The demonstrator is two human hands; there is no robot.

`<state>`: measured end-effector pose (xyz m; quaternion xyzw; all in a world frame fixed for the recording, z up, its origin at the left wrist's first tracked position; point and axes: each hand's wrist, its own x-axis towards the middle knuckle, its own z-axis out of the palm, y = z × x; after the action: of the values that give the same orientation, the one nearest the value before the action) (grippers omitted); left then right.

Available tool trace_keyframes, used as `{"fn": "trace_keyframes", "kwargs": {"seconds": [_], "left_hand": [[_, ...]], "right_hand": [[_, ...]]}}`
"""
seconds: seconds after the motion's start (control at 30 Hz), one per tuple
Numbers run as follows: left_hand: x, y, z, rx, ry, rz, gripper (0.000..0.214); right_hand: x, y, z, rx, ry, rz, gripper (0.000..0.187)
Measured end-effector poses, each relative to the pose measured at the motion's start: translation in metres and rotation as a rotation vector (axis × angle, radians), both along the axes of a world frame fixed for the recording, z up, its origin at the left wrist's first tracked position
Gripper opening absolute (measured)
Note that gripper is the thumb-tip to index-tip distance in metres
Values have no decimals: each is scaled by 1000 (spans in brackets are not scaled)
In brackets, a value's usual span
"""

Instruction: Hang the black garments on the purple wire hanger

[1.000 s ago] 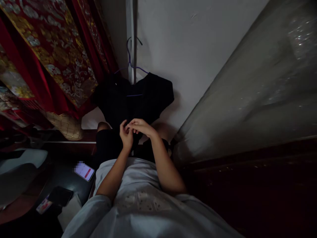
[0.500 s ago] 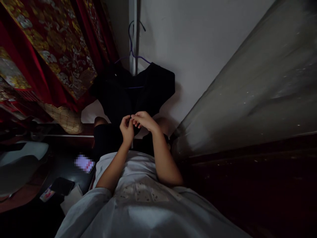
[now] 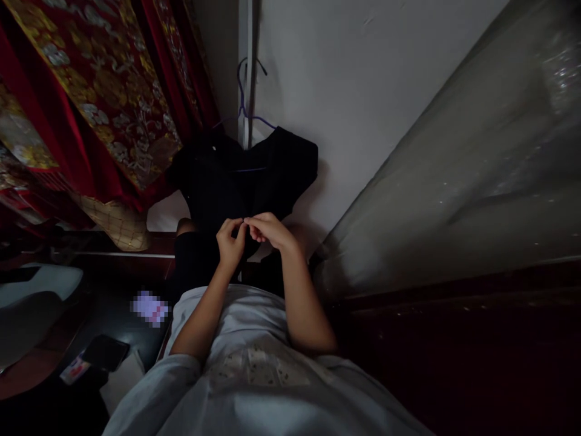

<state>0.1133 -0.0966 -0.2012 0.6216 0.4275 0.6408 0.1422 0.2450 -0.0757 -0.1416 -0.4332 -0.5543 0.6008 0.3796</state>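
A black short-sleeved garment (image 3: 290, 163) hangs in front of me on a thin purple hanger (image 3: 242, 100), its neckline open. My left hand (image 3: 230, 243) pinches at the garment's front, thumb and forefinger meeting near its middle. Right beside it, my right hand (image 3: 272, 231) is closed too, with thumb and forefinger pinched and the other fingers curled. The fingertips of both hands almost touch. Dark cloth and dim light hide exactly which bit of the garment lies between them.
A metal pole (image 3: 249, 72) stands behind the hanger against a pale wall (image 3: 363, 79). Red and gold embroidered cloth (image 3: 113, 91) hangs at left. Grey plastic sheeting (image 3: 454, 181) covers something on the right. A lit phone (image 3: 150, 307) and a dark phone (image 3: 106, 352) lie at lower left.
Both hands sit slightly lower in view, still pinched together at the garment's front. The hanger and garment also appear a little lower.
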Motion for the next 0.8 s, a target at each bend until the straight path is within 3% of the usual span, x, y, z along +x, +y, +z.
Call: {"fn": "trace_keyframes", "kwargs": {"seconds": [0.17,0.27,0.37,0.47,0.6,0.7,0.8], "left_hand": [[1,4,-6,-14,49,47,10],[-3,7,-14,-36,100,36,11],[-9,7,-16,-47,179,24,13],[-7,3,-16,-41,242,16,16],[10,-11,-13,-15,342,-39,19],[16,-17,0,2,359,-101,20],[10,-6,39,53,317,-179,23]], "right_hand": [[-10,2,-2,-88,212,-87,37],[-19,7,10,-108,247,-179,36],[-24,28,40,-28,253,-283,36],[-23,61,83,135,258,-356,34],[-10,85,130,280,263,-349,36],[1,76,143,349,268,-285,40],[5,59,143,394,273,-315,40]]}}
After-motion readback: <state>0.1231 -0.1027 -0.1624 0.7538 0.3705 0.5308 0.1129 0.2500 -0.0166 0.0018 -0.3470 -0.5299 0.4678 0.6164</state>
